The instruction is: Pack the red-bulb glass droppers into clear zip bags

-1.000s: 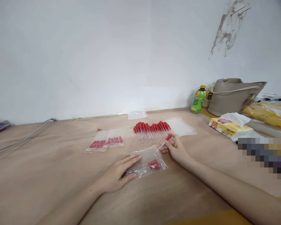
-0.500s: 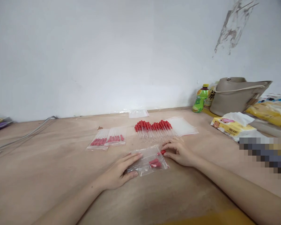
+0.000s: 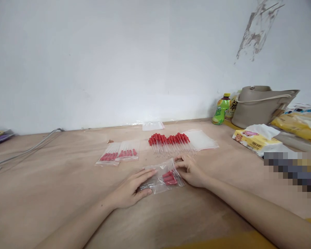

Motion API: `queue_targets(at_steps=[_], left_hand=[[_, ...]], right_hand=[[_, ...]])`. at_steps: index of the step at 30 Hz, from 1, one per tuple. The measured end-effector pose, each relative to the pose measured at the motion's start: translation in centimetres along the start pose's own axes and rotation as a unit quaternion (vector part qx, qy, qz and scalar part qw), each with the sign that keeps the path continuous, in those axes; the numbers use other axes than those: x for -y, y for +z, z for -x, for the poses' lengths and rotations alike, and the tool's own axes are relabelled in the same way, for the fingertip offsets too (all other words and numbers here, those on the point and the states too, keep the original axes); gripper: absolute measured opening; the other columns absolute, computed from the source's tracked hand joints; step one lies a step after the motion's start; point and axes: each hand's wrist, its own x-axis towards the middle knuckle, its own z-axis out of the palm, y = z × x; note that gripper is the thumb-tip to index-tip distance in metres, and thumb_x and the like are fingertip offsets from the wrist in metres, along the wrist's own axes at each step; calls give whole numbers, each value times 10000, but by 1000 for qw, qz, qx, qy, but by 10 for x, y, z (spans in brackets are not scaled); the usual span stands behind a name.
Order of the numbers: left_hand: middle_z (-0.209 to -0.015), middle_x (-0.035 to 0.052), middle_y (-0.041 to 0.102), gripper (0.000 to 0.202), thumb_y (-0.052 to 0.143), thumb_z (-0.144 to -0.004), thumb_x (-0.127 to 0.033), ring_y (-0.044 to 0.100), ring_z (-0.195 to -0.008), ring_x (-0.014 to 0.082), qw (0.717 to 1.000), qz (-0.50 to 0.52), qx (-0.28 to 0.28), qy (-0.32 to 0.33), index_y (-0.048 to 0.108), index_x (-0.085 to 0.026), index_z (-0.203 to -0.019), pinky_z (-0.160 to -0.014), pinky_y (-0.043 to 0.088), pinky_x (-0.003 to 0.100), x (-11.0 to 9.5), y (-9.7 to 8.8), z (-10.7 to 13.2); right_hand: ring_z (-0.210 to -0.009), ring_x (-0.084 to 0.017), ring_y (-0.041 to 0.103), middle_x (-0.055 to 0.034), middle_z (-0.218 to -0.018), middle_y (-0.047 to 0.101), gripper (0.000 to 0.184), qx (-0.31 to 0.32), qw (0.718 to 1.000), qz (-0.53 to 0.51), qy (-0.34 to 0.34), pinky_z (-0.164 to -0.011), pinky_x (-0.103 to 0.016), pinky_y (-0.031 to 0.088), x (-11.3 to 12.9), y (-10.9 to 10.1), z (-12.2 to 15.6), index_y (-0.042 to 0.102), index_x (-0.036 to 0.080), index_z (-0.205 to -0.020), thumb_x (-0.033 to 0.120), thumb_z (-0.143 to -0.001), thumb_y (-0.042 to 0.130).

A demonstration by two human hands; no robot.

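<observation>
In the head view, a clear plastic bag (image 3: 159, 187) lies on the table (image 3: 171, 218) between the person's hands, with red-bulbed droppers (image 3: 169, 178) inside it, their bulbs toward its right-hand end. The left hand (image 3: 131, 190) rests on the bag's other end, thumb and fingers spread apart. The right hand (image 3: 193, 172) is curled at the bulb end; whether it grips the plastic cannot be told. Beyond lie a row of loose droppers (image 3: 169, 141), flat bags (image 3: 202, 139) beside them, and two filled bags (image 3: 127, 152) farther left.

Soft, even light; glare on the clear bag (image 3: 158, 184); pixelated patch (image 3: 291, 174) at right.
</observation>
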Motion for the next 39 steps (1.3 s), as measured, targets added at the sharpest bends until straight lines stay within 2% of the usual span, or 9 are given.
queue_targets(at_steps=[5, 11, 15, 18, 26, 30, 33, 36, 39], left_hand=[[-1400, 17, 320, 476, 443, -897, -352, 296, -1272, 233, 1000, -11, 4, 11, 308, -290, -1349, -1028, 278, 423, 4, 3, -1], [-1408, 9, 300, 447, 429, -905, -349, 256, -1293, 207, 1000, -9, 19, 16, 343, -265, -1336, -1057, 233, 404, 8, 4, -1], [-1417, 0, 271, 446, 412, -915, -343, 221, -1305, 215, 999, -9, 32, 18, 317, -277, -1345, -1065, 196, 435, 6, 2, -2], [-1420, -2, 260, 438, 394, -924, -333, 220, -1305, 208, 999, -10, 37, 25, 303, -282, -1350, -1067, 186, 435, 4, 0, -2], [-1411, 8, 280, 432, 389, -927, -340, 235, -1300, 215, 999, -16, 33, 28, 308, -280, -1347, -1064, 182, 443, 3, -1, -1], [-1411, 5, 282, 438, 411, -918, -339, 249, -1295, 218, 999, -11, 32, 28, 317, -288, -1343, -1061, 191, 441, 3, -1, -1], [-1410, 3, 289, 433, 415, -916, -342, 243, -1297, 221, 999, -9, 31, 25, 329, -289, -1337, -1057, 203, 441, 3, -2, -2], [-1405, 4, 303, 427, 413, -916, -345, 248, -1295, 221, 999, -2, 28, 23, 339, -288, -1333, -1052, 219, 440, 3, -2, -2], [-1404, 8, 307, 428, 419, -912, -355, 254, -1292, 227, 1000, 3, 27, 16, 347, -292, -1329, -1045, 233, 447, 3, -2, -2]], right_hand=[[-942, -190, 524, -45, -985, 592, 142, -24, 999, -4, 32, -854, -358, 363, -9, -9, -7, 687, 251, -808, 243, -733, 566], [-717, -158, 553, -17, -731, 636, 142, -111, 969, 120, 188, -669, -272, 379, -31, -35, -50, 646, 193, -740, 286, -718, 542], [-838, -205, 536, -60, -833, 626, 245, -149, 932, 226, 242, -715, -314, 351, -41, -34, -83, 656, 205, -877, 338, -756, 490], [-951, -255, 494, -106, -936, 590, 289, -162, 916, 237, 279, -787, -380, 325, -48, -26, -100, 663, 204, -914, 369, -764, 479], [-911, -222, 527, -84, -954, 586, 186, -172, 923, 134, 317, -824, -393, 336, -59, -23, -116, 650, 197, -812, 289, -731, 510], [-777, -162, 576, -56, -822, 627, 182, -168, 947, 49, 269, -732, -310, 407, -52, -37, -111, 581, 167, -857, 278, -770, 466], [-705, -120, 577, -43, -805, 617, 229, -211, 954, -48, 208, -642, -251, 432, -42, -45, -91, 495, 158, -955, 314, -813, 407], [-543, -99, 526, 5, -691, 573, 282, -250, 925, -209, 198, -519, -231, 414, -29, -44, -61, 441, 172, -946, 394, -773, 456], [-471, -87, 486, 39, -614, 539, 294, -233, 891, -303, 246, -471, -222, 393, -17, -34, -33, 432, 188, -897, 406, -719, 520]])
